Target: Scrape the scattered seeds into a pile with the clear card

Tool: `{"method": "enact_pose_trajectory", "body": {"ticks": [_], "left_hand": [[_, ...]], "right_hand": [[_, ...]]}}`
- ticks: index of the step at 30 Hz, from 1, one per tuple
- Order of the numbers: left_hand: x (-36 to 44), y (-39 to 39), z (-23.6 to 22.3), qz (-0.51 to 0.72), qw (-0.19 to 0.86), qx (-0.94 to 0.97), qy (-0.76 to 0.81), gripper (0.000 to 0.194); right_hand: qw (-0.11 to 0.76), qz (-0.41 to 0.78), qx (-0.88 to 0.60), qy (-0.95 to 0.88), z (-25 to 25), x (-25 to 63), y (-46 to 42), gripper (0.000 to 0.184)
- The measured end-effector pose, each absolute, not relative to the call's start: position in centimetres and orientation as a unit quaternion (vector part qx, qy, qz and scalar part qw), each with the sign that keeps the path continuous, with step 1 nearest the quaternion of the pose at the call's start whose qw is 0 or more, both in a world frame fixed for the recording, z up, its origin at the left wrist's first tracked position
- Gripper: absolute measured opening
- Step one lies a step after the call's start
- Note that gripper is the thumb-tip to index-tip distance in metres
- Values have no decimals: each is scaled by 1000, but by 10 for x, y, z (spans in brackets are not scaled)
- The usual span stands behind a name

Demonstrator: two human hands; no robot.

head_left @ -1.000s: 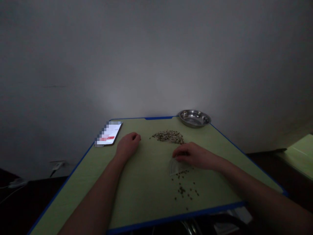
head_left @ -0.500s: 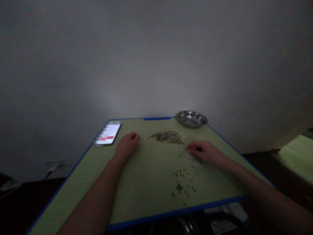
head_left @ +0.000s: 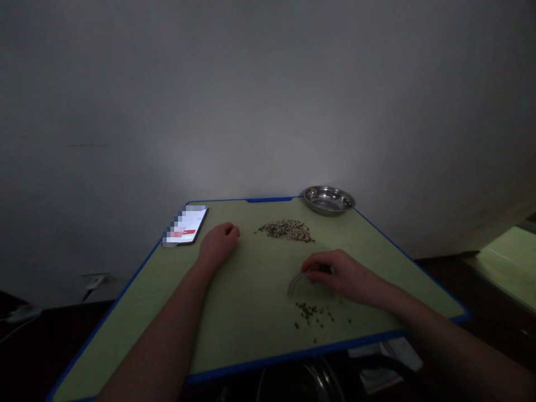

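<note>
Between thumb and fingers, my right hand point(head_left: 335, 273) grips a clear plastic protractor point(head_left: 296, 282), tilted up on its edge and partly hidden by the fingers. Just nearer to me lies a loose scatter of small dark beans or seeds point(head_left: 309, 312). A larger pile of mixed dark and pale seeds point(head_left: 286, 229) sits farther back on the green table point(head_left: 247, 312). My left hand point(head_left: 219, 241) rests on the table left of that pile, its fingers curled in; whether anything is inside them is hidden.
A shallow steel bowl point(head_left: 329, 201) stands at the back right corner by the wall. A phone point(head_left: 186, 226) with a lit screen lies at the left edge. Blue trim point(head_left: 293, 357) borders the table, and a dark, shiny metal object point(head_left: 318, 382) shows below its front edge.
My right hand has drawn the protractor toward me and slightly left, tipping it up. The near seeds are bunched closer together. My left hand has stayed in place.
</note>
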State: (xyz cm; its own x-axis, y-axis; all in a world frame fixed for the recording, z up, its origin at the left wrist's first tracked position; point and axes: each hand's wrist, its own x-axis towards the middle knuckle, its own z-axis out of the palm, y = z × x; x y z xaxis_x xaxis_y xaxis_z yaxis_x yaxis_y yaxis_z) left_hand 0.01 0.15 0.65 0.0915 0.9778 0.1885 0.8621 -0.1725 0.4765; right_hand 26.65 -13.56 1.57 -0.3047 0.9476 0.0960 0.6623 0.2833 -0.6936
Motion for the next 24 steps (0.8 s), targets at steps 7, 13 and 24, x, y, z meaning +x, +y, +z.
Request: {"method": "enact_pose_trajectory", "body": {"ticks": [7,13,24], "left_hand": [[2,-1,9,235,123,724,636,34],[3,0,9,231,122,727,635,33],[3,-1,9,229,117,724,640,34]], "right_hand": [[322,249,-595,-693,22,308,-148,17],[307,178,-658,-664,2,332,-180,28],[315,170,-671,-649,-14,306,-197,40]]}}
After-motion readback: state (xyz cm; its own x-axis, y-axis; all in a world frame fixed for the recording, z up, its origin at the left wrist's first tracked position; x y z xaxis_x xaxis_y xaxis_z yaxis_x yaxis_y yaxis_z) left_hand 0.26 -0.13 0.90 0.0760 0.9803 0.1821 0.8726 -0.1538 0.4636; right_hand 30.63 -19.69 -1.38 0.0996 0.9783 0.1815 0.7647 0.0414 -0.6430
